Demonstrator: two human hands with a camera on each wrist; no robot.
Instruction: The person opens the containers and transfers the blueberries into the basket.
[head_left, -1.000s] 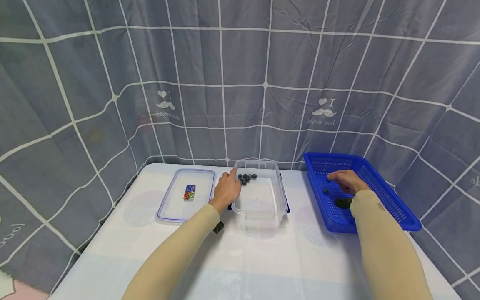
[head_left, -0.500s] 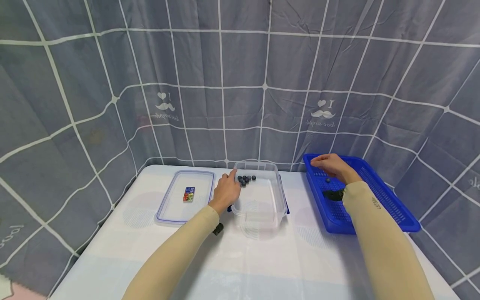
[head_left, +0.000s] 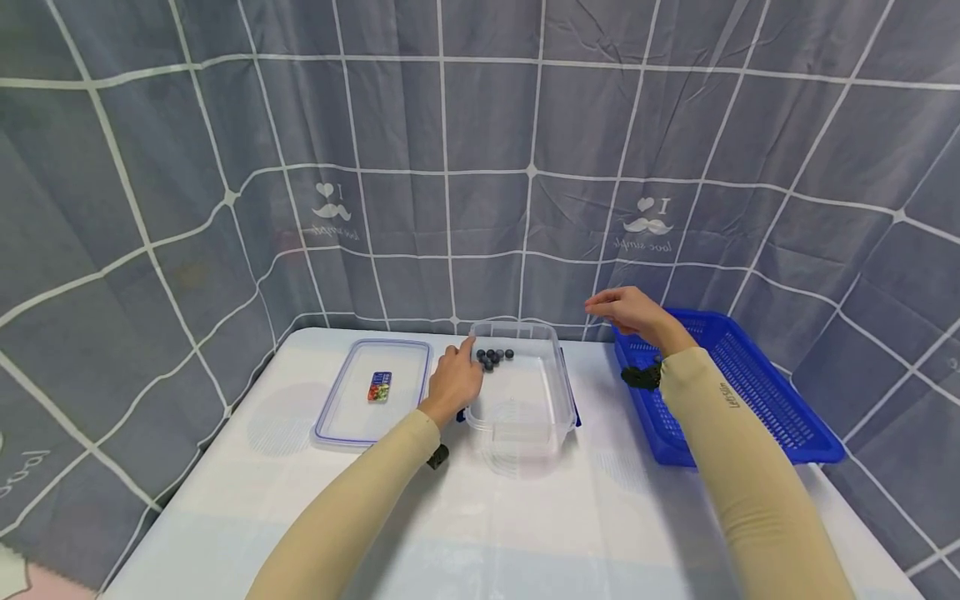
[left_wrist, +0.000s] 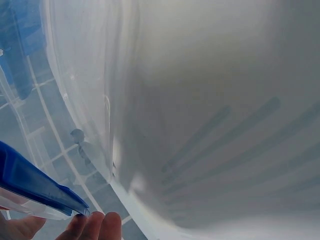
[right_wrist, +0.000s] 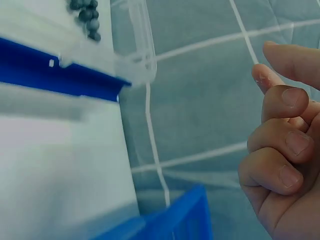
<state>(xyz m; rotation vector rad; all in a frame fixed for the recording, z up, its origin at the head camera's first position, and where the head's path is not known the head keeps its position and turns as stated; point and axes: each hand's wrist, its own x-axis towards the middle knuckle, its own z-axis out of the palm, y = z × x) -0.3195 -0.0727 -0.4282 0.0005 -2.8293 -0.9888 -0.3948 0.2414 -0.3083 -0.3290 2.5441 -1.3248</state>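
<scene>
At the left wall of a clear plastic food container (head_left: 528, 404), my left hand (head_left: 455, 375) holds on by the side. The left wrist view shows its thumb and fingertips on either side of a blue latch (left_wrist: 40, 185). Several blueberries (head_left: 495, 358) lie together in the container's far left corner. My right hand (head_left: 637, 315) is raised over the far left rim of a blue basket (head_left: 742, 379). Its thumb and index fingertips come together and the other fingers (right_wrist: 280, 175) are curled; nothing shows between them.
Left of the container lies its clear lid (head_left: 345, 417) with a blue seal and a small printed label (head_left: 379, 387). A grey gridded curtain (head_left: 487, 208) hangs right behind the white-covered table (head_left: 465, 533).
My right hand has risen out of the blue basket and moved left, toward the container. The left hand stays at the container's left side, and the blueberries there have not moved.
</scene>
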